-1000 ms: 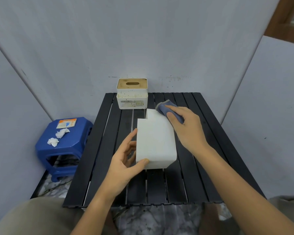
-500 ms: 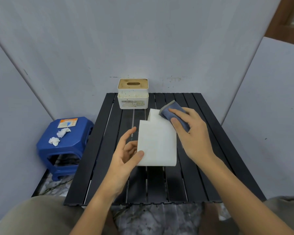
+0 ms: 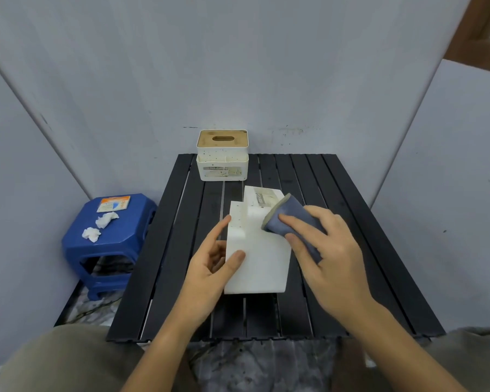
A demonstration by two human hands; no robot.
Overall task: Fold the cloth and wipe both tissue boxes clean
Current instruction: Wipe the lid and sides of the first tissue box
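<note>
A white tissue box [image 3: 260,250] lies tipped on the black slatted table [image 3: 178,230], its plain underside turned toward me. My left hand [image 3: 212,264] grips its left edge, thumb on the face and fingers behind. My right hand [image 3: 328,256] holds a folded blue-grey cloth [image 3: 286,219] and presses it against the box's upper right part. A second white tissue box [image 3: 222,155] with a wooden slotted lid stands upright at the table's far edge.
A blue plastic stool [image 3: 108,244] stands left of the table, carrying two crumpled tissues [image 3: 99,227] and a small packet [image 3: 113,203]. Grey panels wall in the table on three sides. My knees sit below the near edge.
The box has tipped further up, so its labelled far side shows now. My right hand slid the cloth toward me and to the right along the box. My left hand kept its grip.
</note>
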